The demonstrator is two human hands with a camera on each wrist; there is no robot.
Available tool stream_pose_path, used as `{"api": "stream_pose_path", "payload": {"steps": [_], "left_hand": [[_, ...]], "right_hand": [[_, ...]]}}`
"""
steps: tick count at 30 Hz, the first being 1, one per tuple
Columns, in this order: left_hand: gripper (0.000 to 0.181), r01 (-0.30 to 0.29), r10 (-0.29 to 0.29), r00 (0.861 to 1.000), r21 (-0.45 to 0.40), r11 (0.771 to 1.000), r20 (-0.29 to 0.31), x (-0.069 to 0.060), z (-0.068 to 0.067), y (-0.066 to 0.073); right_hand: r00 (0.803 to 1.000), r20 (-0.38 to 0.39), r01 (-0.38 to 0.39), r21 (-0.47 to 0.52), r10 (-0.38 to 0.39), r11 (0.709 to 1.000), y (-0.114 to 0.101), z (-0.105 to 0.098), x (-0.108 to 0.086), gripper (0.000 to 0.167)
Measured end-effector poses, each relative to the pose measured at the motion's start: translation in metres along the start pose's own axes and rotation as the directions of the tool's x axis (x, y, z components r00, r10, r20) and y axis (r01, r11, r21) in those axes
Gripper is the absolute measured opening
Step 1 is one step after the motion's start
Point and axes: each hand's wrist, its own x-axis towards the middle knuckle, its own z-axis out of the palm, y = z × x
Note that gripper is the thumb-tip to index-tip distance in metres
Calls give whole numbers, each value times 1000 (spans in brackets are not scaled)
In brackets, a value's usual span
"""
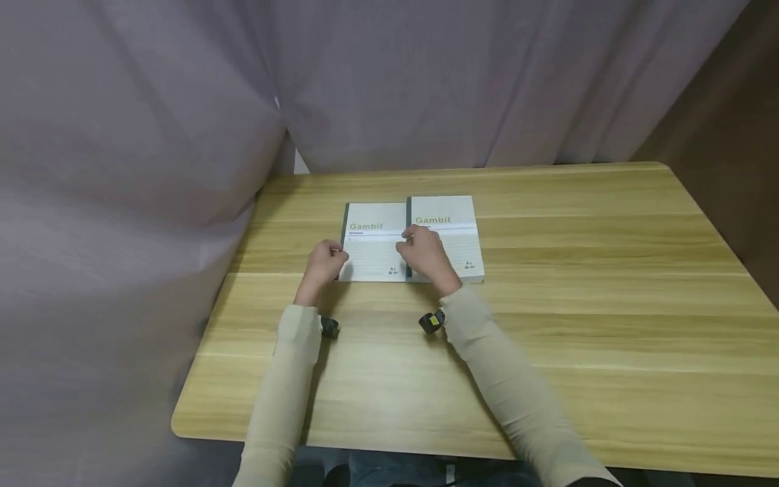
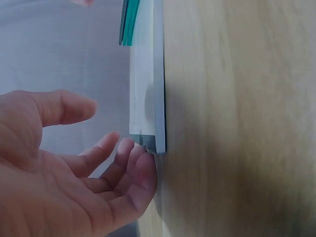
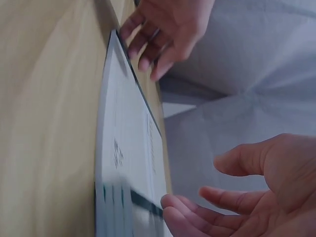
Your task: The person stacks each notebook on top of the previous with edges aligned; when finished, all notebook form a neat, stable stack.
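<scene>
Two white covers marked "Gambit" lie side by side. On the left is a thin, flat notebook (image 1: 372, 257) with a dark spine; on the right a thicker stack of notebooks (image 1: 456, 247) shows several spines in the right wrist view. My left hand (image 1: 324, 262) is at the thin notebook's spine edge. In the left wrist view its loosely bent fingertips (image 2: 143, 163) meet the spine corner, the thumb apart. Over the stack's spine side is my right hand (image 1: 426, 253), fingertips (image 3: 173, 210) near the spine edge, thumb raised. Whether they touch it, I cannot tell.
The notebooks lie on a wood-grain table (image 1: 578, 325), toward its far side. Grey curtains (image 1: 414, 81) hang behind it and along the left. A small black camera (image 1: 329, 327) sits on the left wrist, another wrist camera (image 1: 432, 322) on the right.
</scene>
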Motion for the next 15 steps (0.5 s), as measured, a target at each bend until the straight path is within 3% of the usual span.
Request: {"api": "stream_pose_path", "payload": {"steps": [14,15], "left_hand": [[52,72,-72,997,29,997,-13,3,-7,-6],[44,74,-74,997,29,997,-20,2,-8,-5]], "right_hand": [[996,90,18,-63,-12,998,-10,25,-4,41],[995,94,18,-64,-12,998,-10,26,-4,41]]}}
